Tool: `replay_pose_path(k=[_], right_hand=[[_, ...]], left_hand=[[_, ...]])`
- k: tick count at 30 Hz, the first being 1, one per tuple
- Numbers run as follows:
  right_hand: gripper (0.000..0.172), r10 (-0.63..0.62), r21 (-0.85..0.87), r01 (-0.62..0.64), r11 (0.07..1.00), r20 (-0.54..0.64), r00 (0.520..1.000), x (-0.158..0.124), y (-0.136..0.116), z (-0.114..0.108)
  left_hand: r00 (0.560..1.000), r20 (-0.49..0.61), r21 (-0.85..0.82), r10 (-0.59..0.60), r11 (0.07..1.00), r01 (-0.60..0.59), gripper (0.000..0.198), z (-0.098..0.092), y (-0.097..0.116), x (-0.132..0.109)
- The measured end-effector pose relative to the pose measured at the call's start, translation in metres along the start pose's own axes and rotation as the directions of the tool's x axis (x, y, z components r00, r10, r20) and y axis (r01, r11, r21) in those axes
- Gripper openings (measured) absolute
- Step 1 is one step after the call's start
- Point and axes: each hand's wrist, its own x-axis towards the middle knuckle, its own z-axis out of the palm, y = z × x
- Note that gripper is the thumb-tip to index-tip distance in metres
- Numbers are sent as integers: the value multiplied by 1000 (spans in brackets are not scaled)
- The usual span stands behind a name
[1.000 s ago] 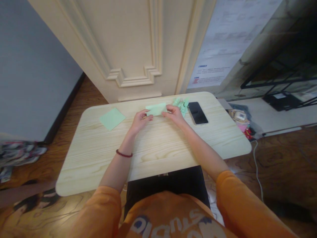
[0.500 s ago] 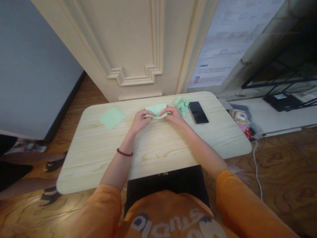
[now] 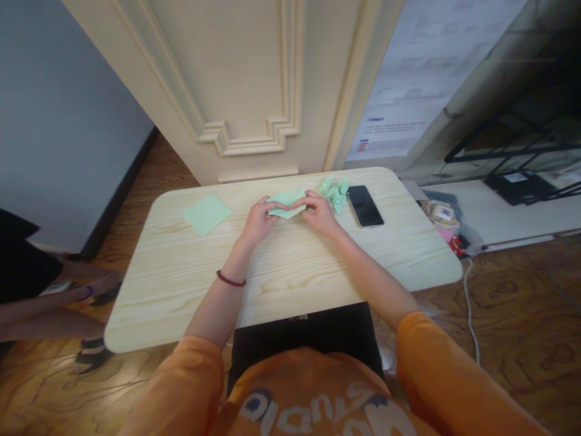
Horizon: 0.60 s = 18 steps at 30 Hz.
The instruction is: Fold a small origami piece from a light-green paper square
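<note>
A folded pale green paper sheet (image 3: 285, 201) lies at the far middle of the light wooden table (image 3: 281, 266). My left hand (image 3: 258, 219) pinches its left end and my right hand (image 3: 319, 213) pinches its right end, fingers closed on the paper. A red bead bracelet sits on my left wrist. A flat green paper square (image 3: 207, 214) lies on the table to the left. A crumpled green paper piece (image 3: 334, 191) rests just right of my right hand.
A black phone (image 3: 364, 206) lies face up at the table's far right. A cream panelled door (image 3: 245, 85) stands right behind the table. Another person's legs and sandals (image 3: 54, 303) are at the left on the wooden floor. A cable and small items lie at the right.
My hands have drawn closer together on the green sheet, folding it smaller. The person at the left has moved further into view.
</note>
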Motion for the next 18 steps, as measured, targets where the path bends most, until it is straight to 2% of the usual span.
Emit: replay_pose_path(k=[7,12,18], right_hand=[[34,-45,-19,44,999,-25,999,0,2,0],[26,-60,-70,58,996,-32,998,0,0,0],[28,-55,-142,50,989,-30,998,-1,-2,1]], left_hand=[[999,24,53,29,998,-30,28,0,5,0],[998,54,78,43,996,-48,29,-1,5,-1],[998,0,75,62,995,-62,25,0,8,-2]])
